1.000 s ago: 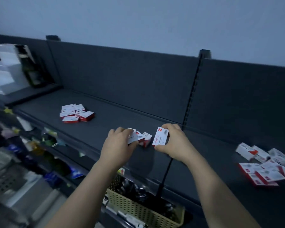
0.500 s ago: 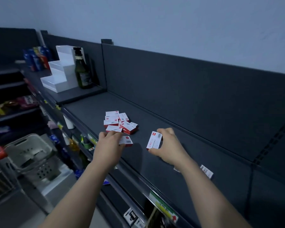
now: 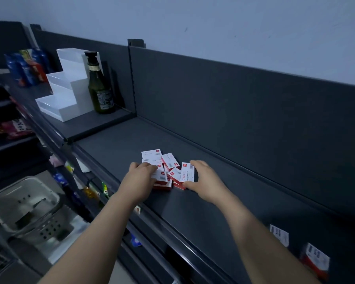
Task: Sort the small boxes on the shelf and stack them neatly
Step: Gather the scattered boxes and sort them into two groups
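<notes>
A loose pile of several small white-and-red boxes (image 3: 168, 162) lies on the dark grey shelf (image 3: 223, 193). My right hand (image 3: 205, 181) pinches one white box (image 3: 187, 173) upright between thumb and fingers at the pile's right edge. My left hand (image 3: 140, 177) grips another small box (image 3: 159, 175) over the pile's left front; its palm hides part of the boxes beneath. Two more boxes (image 3: 316, 260) lie near the shelf's front edge at the lower right.
A green bottle (image 3: 99, 87) and a white stepped display stand (image 3: 70, 87) sit on the adjoining shelf to the left, with blue and red cans (image 3: 27, 66) beyond. A grey shopping basket (image 3: 27, 210) stands below left. Price tags line the shelf's front rail.
Both hands, each holding a box, have travelled left along the shelf from the middle to the pile and now reach it. The view has turned left with them.
</notes>
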